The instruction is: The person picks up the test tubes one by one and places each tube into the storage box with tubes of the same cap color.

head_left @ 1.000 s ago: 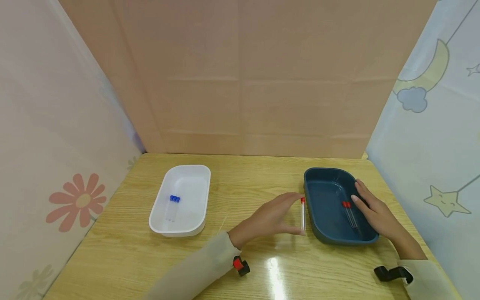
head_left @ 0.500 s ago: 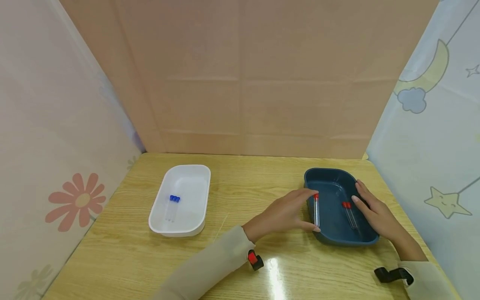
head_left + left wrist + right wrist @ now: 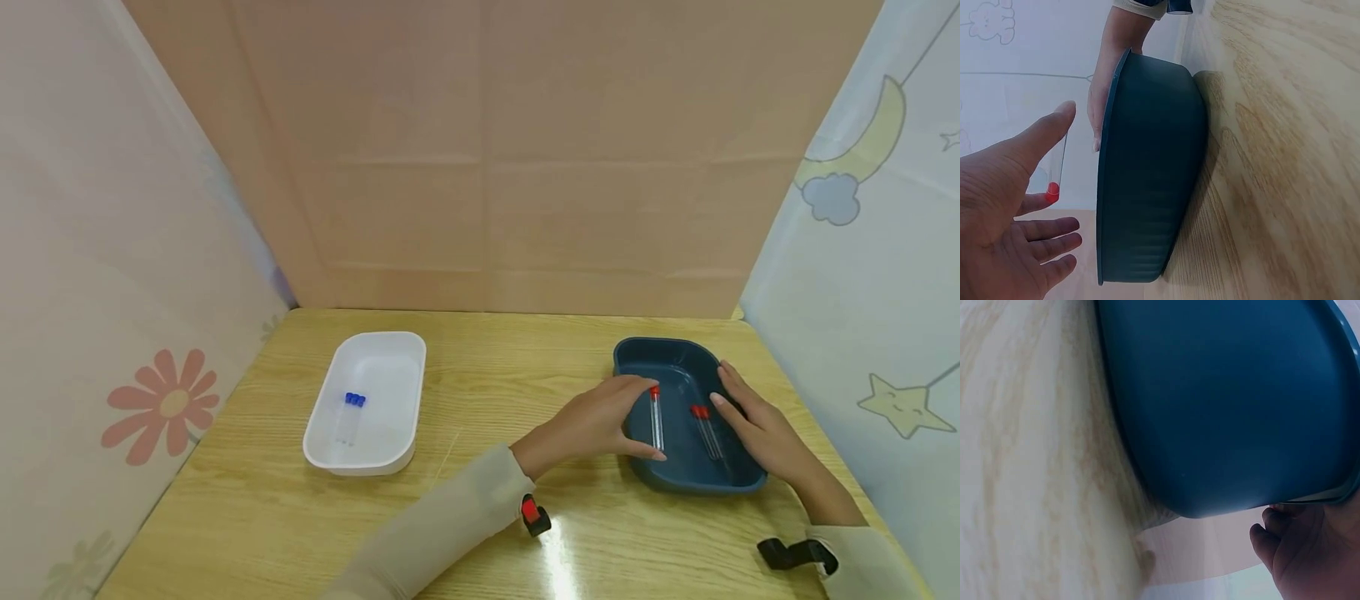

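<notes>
A clear test tube with a red cap (image 3: pixel 656 421) is pinched lengthwise between the thumb and forefinger of my left hand (image 3: pixel 596 421), over the left part of a dark blue tray (image 3: pixel 663 342). In the left wrist view, the red cap (image 3: pixel 1052 192) shows at the forefinger and the hand is above the tray's rim. My right hand (image 3: pixel 768 437) holds the tray's right rim, thumb on the inner side. Its curled fingers (image 3: pixel 1266 540) show outside the wall in the right wrist view. Two more red-capped test tubes (image 3: pixel 707 433) lie inside the tray near that hand.
A white tray (image 3: pixel 386 358) with three blue-capped tubes (image 3: pixel 355 401) in it stands on the left of the wooden table (image 3: pixel 495 358). Printed cloth hangs at both sides, and a brown panel (image 3: pixel 480 208) stands along the back edge.
My left hand has carried the red-capped tube rightward, from beside the dark blue tray's left wall to over its inside. The right hand has stayed at the tray's rim.
</notes>
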`<state>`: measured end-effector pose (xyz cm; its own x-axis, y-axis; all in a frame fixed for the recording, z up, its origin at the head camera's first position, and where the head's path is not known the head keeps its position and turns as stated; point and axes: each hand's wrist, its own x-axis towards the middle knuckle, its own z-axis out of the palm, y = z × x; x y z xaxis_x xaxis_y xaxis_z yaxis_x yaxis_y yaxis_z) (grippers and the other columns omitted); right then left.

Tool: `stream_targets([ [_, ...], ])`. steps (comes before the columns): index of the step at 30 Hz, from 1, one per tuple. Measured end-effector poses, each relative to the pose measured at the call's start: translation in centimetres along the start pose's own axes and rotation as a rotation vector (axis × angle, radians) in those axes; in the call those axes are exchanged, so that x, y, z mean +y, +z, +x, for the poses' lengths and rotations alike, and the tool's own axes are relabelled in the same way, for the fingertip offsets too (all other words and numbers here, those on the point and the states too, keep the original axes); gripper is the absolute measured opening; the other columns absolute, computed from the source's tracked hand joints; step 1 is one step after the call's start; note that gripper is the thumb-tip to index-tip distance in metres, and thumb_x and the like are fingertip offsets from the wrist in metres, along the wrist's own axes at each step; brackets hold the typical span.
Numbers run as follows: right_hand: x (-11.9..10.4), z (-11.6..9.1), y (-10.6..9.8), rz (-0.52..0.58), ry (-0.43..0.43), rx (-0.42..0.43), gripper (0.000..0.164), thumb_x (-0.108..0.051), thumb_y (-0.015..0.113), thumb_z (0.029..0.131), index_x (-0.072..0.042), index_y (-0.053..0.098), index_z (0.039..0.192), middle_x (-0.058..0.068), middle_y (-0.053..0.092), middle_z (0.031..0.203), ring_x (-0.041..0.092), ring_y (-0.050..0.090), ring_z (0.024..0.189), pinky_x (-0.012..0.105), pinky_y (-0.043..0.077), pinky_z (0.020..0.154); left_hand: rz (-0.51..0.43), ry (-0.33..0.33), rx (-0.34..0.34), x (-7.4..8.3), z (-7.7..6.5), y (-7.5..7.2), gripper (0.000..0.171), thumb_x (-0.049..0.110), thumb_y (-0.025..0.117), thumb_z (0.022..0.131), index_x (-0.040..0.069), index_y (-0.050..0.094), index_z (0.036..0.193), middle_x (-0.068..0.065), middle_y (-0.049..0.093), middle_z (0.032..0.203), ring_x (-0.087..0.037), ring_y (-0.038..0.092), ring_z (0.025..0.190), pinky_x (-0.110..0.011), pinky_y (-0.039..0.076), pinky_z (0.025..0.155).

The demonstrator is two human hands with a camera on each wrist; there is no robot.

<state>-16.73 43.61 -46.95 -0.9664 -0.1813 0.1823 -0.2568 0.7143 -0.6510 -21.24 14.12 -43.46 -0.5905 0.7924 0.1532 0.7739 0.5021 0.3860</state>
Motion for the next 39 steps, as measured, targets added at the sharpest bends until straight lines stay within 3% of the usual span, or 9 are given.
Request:
stream_targets([
  [10, 0.2, -0.1, 0.0, 0.021, 0.018, -0.007, 0.064, -0.024, 0.041, 0.111, -0.008, 0.007, 0.163, 0.014, -0.003, 0.168, 0.057, 0.002, 0.148, 0.082, 0.009, 0.105, 0.188, 0.050, -0.005, 1.4, 1.6, 0.9, 0.105, 0.076, 0.066, 0.080, 0.017, 0.032, 0.160, 0.005, 0.040, 0.157, -0.006, 0.036, 0.143, -0.017, 0.033, 0.113],
  [15, 0.4, -0.1, 0.2, 0.031, 0.022, -0.006, 0.064, -0.023, 0.042, 0.111, -0.009, 0.006, 0.163, 0.014, -0.002, 0.168, 0.058, 0.003, 0.147, 0.082, 0.010, 0.105, 0.223, 0.072, 0.000, 1.7, 2.1, 1.1, 0.104, 0.076, 0.065, 0.080, 0.015, 0.033, 0.159, 0.004, 0.042, 0.155, -0.006, 0.039, 0.142, -0.017, 0.033, 0.113],
  [26, 0.2, -0.2, 0.1, 0.027, 0.026, -0.001, 0.064, -0.024, 0.041, 0.111, -0.004, 0.008, 0.162, 0.016, -0.002, 0.168, 0.055, 0.001, 0.149, 0.079, 0.005, 0.108, 0.246, 0.052, -0.014, 2.2, 3.4, 2.0, 0.103, 0.077, 0.066, 0.079, 0.017, 0.035, 0.158, 0.006, 0.045, 0.152, -0.004, 0.042, 0.138, -0.015, 0.036, 0.110],
  [39, 0.2, -0.1, 0.1, 0.019, 0.016, 0.004, 0.063, -0.024, 0.041, 0.111, -0.008, 0.008, 0.163, 0.013, 0.000, 0.169, 0.056, 0.006, 0.148, 0.077, 0.008, 0.109, 0.374, 0.050, -0.047, 2.0, 4.9, 3.0, 0.105, 0.081, 0.062, 0.077, 0.016, 0.040, 0.156, 0.006, 0.050, 0.148, -0.007, 0.046, 0.135, -0.019, 0.033, 0.114],
])
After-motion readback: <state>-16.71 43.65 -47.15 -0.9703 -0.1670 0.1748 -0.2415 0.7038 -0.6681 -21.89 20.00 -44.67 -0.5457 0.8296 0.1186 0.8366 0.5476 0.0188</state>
